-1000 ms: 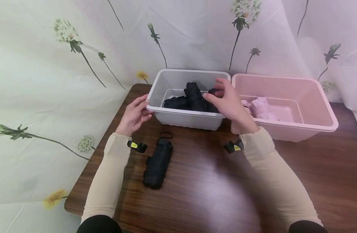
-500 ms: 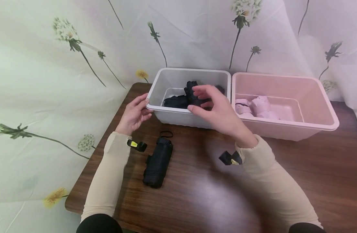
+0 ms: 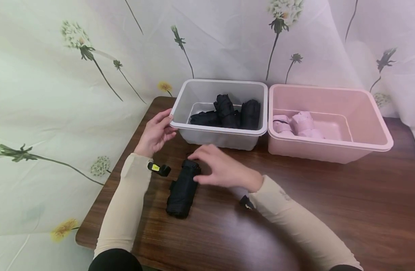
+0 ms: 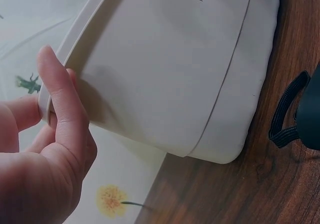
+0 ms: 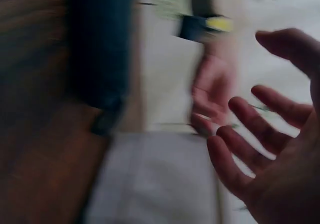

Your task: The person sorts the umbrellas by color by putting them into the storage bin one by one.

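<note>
My left hand (image 3: 156,132) pinches the left front corner of a light grey plastic bin (image 3: 217,139), thumb and fingers on its rim; the left wrist view shows this grip on the bin wall (image 4: 170,64) closely. A folded black umbrella (image 3: 181,194) with a wrist loop lies on the table in front of the bin. Over its upper end hovers my right hand (image 3: 228,169), fingers spread and slightly bent. The right wrist view, blurred, shows nothing between the fingers of that hand (image 5: 280,149). Folded black umbrellas (image 3: 250,114) lie inside the grey bin.
A pink bin (image 3: 329,148) stands right beside the grey one, with folded pink umbrellas (image 3: 304,124) at its left end. The brown wooden table (image 3: 207,233) ends at the left. A flower-print cloth (image 3: 228,45) hangs behind and to the left.
My right hand has left the grey bin's right side and come down leftward to the umbrella on the table. The left hand stays on the rim.
</note>
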`<state>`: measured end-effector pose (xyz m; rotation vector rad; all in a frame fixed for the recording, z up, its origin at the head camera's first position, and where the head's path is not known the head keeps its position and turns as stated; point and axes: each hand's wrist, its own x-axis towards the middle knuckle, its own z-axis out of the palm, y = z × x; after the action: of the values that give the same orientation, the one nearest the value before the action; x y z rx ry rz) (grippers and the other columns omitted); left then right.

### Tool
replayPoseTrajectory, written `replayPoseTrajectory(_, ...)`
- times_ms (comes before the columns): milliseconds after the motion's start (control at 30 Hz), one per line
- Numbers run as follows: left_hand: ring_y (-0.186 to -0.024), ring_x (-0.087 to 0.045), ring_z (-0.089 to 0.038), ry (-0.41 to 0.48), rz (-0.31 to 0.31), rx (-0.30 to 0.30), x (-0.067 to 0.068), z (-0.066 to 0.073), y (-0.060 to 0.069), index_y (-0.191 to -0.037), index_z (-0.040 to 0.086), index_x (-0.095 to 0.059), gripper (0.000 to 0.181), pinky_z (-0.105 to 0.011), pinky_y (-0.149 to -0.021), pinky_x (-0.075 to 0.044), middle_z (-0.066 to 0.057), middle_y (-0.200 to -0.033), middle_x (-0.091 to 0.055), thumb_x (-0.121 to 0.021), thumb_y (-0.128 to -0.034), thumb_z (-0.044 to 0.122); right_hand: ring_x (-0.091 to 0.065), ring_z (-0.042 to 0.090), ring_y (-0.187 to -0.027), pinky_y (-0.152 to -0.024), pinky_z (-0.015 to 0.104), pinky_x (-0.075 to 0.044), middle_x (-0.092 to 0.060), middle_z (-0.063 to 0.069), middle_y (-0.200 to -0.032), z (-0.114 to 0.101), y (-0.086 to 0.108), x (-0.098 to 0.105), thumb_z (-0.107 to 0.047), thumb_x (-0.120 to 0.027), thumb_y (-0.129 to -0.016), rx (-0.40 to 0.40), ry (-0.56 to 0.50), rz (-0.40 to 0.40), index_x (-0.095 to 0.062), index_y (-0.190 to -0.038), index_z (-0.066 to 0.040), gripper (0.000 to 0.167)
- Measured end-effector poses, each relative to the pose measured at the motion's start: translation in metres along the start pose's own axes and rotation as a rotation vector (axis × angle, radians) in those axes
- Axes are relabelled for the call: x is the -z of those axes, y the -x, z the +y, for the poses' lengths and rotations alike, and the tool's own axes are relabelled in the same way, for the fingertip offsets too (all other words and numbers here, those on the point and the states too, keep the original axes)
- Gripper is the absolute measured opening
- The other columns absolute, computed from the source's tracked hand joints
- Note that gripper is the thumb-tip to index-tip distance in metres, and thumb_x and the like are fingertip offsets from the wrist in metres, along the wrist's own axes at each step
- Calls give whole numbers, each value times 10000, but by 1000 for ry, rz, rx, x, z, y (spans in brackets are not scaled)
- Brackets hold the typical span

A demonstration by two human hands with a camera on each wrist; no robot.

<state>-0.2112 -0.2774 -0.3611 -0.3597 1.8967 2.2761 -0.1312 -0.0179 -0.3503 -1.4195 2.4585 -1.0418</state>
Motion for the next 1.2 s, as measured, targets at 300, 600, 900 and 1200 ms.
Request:
replayPoseTrajectory(300,-708,-625,-106,-12,-9,4,2,1,2,-1406,207,-481,466,-207,-623,-573,-99,-1191,-500,-592,-958,272,-219,230,-1469,-1103,475,-357,-343,3,-1532,11,-5,-64,-214,-733,-833,10,245,-292,-401,-1452,-225,703)
replayPoseTrajectory(600,-692,-631,-106,10,-14,1,1,0,1,-1404,199,-483,460,-210,-607,-571,-114,-1182,-500,-591,-961,255,-176,255,-1491,-1125,530,-325,-296,-10,-1572,10,-11,-86,-43,-697,-821,17,458,-354,-312,-1511,-258,819)
replayPoseTrajectory(900,-694,-630,-106,7,-12,-5,1,0,1,-1404,200,-484,463,-207,-603,-569,-114,-1178,-500,-595,-958,259,-307,252,-1427,-1107,519,-358,-397,-30,-1483,5,-17,-93,-167,-757,-838,9,591,-307,-415,-1451,-303,715)
replayPoseTrajectory(1200,-695,-629,-105,1,-5,0,1,1,2,-1410,198,-478,471,-204,-604,-568,-127,-1200,-494,-595,-958,259,-387,208,-1380,-1141,505,-321,-514,-42,-1378,1,-13,-86,-198,-736,-856,26,610,-341,-520,-1354,-263,547)
